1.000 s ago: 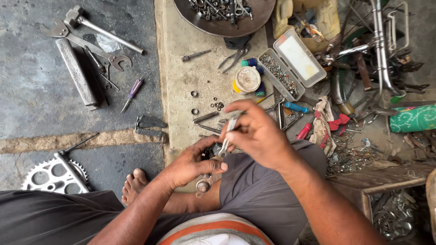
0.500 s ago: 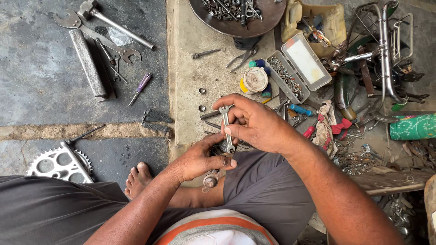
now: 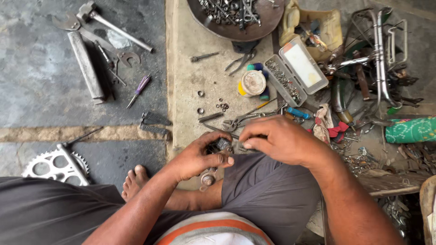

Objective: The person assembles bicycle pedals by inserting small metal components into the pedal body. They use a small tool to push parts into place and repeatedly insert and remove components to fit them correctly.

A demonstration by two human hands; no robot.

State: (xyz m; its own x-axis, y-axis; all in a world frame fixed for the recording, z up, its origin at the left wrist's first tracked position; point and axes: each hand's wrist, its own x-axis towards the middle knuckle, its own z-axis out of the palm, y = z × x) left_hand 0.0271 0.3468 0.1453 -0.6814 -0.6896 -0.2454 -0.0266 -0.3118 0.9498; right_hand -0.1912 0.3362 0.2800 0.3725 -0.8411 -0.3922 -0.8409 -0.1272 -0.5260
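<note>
concrete floor (image 3: 200, 59) strewn with tools; at lower centre, left hand (image 3: 200, 159) grips a small metal part (image 3: 220, 145), right hand (image 3: 277, 140) fingertips pinched on it.

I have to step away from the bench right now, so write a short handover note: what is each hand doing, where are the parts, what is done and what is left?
Left hand: closed around a small dark metal part, held above the lap.
Right hand: fingertips pinched at that same part; what they hold is hidden.
A small round metal fitting hangs just below the left hand.
Nearby on the slab: pliers, loose nuts and washers, an open box of small hardware.
A chainring with crank lies on the floor to the left.
Done: cannot tell.
Left: the part is in both hands, not set down.
</note>
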